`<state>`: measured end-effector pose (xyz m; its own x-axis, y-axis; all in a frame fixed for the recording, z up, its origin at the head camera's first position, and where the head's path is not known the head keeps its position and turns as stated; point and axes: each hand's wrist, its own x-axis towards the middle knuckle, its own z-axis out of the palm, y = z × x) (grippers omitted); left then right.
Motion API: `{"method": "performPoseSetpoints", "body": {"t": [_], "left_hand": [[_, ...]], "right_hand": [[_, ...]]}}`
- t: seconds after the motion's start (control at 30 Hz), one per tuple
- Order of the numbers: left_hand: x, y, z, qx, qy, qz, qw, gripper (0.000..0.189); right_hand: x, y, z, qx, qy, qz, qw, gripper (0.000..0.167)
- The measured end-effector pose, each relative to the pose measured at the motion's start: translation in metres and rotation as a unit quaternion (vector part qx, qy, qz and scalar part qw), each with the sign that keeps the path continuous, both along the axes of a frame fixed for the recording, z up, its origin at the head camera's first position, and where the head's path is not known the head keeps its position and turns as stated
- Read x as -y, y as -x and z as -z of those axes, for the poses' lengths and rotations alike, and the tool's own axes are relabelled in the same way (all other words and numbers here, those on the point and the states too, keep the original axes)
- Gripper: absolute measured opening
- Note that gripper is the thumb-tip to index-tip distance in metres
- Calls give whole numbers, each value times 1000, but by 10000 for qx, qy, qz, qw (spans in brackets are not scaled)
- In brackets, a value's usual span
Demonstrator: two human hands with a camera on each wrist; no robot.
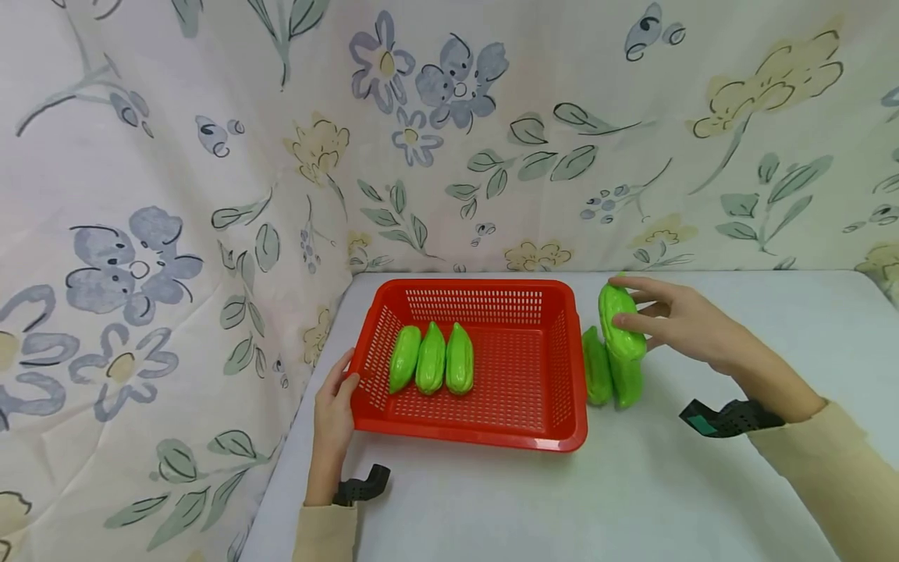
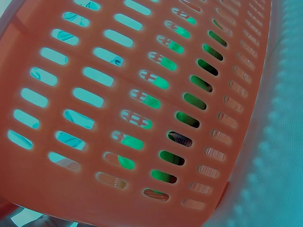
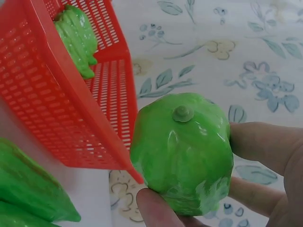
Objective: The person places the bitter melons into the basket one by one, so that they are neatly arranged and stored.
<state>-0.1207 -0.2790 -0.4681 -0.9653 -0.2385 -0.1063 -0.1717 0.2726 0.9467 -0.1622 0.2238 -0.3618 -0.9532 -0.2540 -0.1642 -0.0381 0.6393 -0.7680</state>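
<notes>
My right hand [image 1: 677, 316] holds up a glossy green bitter melon [image 1: 622, 328], pinched between thumb and fingers, to the right of the red basket [image 1: 492, 439]. In the right wrist view the melon [image 3: 182, 151] shows its stem end. Two more bitter melons [image 1: 597, 375] lie on the table beside the basket, one partly hidden behind the held melon. Inside the basket, three bitter melons [image 1: 431, 363] lie side by side in its left half. My left hand [image 1: 335, 406] grips the basket's left rim with its thumb over the edge. The left wrist view shows the slotted basket wall [image 2: 109, 75] close up.
The basket stands on a white table [image 1: 477, 507]. A flower-printed cloth [image 1: 534, 156] hangs behind the table and along its left side. Each wrist wears a dark strap [image 1: 737, 417] with a small camera.
</notes>
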Motion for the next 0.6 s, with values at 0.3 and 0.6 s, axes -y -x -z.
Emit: {"method": "performPoseSetpoints", "body": {"t": [0.3, 0.6], "left_hand": [[1, 0, 1, -31, -53, 10, 10000, 46], [0, 1, 1, 56, -57, -25, 10000, 47]], "right_hand": [[24, 4, 5, 181, 279, -56, 9994, 72], [61, 19, 15, 190, 636, -201, 9976, 73]]}}
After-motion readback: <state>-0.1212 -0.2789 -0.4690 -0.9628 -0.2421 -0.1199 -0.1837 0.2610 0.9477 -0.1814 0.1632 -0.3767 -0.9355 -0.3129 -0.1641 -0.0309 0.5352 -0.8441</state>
